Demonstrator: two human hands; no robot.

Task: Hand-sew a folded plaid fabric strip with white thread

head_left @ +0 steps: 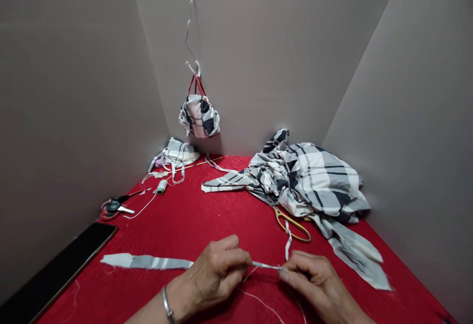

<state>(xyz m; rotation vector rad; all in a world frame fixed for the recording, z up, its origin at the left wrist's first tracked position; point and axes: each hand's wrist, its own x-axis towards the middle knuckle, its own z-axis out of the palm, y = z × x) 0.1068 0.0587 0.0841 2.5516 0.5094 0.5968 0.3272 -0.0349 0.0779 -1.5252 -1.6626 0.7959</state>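
My left hand pinches a long narrow strip of grey and white plaid cloth that lies across the red table and runs off to the left. My right hand pinches the strip's thin twisted end just to the right of the left fingers. A white thread trails from between both hands toward the near edge. A silver bangle circles my left wrist.
A heap of plaid fabric lies at the back right, over gold-handled scissors. Small black snips, a thread spool and cloth scraps sit at the back left. A plaid pouch hangs on the back panel. A dark phone lies at left.
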